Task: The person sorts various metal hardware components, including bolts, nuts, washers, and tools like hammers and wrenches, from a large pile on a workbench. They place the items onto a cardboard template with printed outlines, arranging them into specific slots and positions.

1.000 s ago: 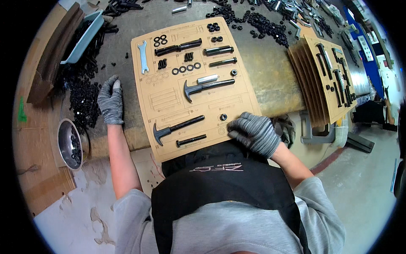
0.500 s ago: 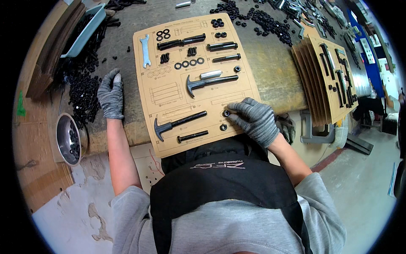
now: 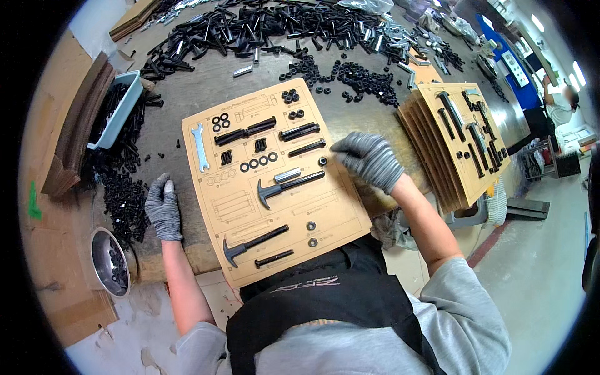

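My left hand (image 3: 164, 209), in a grey knit glove, lies on the table beside a brown card (image 3: 231, 206), its fingers loosely extended and nothing visible in them. Over the card's right edge hovers my gloved right hand (image 3: 370, 161), fingers drawn together; whatever they may hold is hidden. A black bolt (image 3: 306, 148) and a nut (image 3: 322, 161) lie close to its fingertips. Two more nuts, an upper one (image 3: 311, 225) and a lower one (image 3: 312, 242), sit lower on the card. Also on it are a wrench (image 3: 200, 147), washers, bolts, a silver tube (image 3: 287, 175) and two black T-shaped hooks, one higher (image 3: 269, 192), one lower (image 3: 234, 251).
Loose black nuts (image 3: 359, 78) are strewn beyond the card, with heaped black parts (image 3: 231, 28) farther back. A stack of filled cards (image 3: 431, 150) stands at right. On the left are a blue bin (image 3: 125, 112), piled black screws (image 3: 125, 206) and a metal bowl (image 3: 106, 278).
My right hand has left the nut on the lower card and moved up to the card's right edge. My left hand stays beside the card. The view has tilted up, showing more of the table.
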`<state>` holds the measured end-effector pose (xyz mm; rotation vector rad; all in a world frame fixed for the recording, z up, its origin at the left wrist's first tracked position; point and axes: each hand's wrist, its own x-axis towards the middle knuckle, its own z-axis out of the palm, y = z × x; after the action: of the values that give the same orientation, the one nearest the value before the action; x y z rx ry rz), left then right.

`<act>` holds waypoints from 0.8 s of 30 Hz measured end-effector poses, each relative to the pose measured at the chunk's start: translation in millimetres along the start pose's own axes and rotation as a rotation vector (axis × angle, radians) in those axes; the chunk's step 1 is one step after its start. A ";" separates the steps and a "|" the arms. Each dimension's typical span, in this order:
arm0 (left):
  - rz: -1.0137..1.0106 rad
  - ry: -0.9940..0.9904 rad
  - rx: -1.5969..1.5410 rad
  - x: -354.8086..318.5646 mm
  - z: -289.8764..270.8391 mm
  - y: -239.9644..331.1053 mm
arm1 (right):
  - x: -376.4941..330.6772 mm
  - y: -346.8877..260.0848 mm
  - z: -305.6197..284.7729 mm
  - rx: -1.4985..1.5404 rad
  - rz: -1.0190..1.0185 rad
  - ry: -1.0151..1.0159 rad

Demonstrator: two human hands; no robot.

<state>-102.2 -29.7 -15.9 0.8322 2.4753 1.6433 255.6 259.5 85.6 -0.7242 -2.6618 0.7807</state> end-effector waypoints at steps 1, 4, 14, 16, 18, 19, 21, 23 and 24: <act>-0.007 -0.007 -0.007 -0.8 -0.5 1.3 | -3.4 -8.1 7.1 0.054 0.059 -0.038; 0.080 -0.019 0.174 -1.3 2.1 23.5 | -4.7 4.9 23.7 -0.104 -0.093 -0.028; 0.016 0.019 0.054 -4.9 2.9 4.0 | 24.6 14.0 -3.0 0.015 0.053 0.054; 0.029 0.021 0.070 -3.3 6.5 5.0 | 63.3 56.9 -15.3 0.112 0.141 0.365; 0.031 0.039 0.131 -7.7 -2.2 9.6 | 121.3 89.6 -33.0 -0.071 0.215 0.447; 0.026 0.067 0.101 -9.0 -1.8 3.9 | 154.7 124.3 -31.9 -0.200 0.266 0.474; 0.022 0.038 0.074 -3.8 11.1 12.6 | 188.7 168.2 -51.6 -0.212 0.427 0.445; 0.034 0.044 0.132 -2.8 9.4 10.8 | 224.7 183.0 -52.6 -0.265 0.509 0.393; 0.043 0.048 0.131 -1.0 9.3 9.2 | 242.3 189.8 -52.5 -0.284 0.550 0.370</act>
<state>-94.5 -19.7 -12.2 0.8757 2.6403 1.5460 146.3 549.8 49.6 -1.5470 -2.2680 0.3267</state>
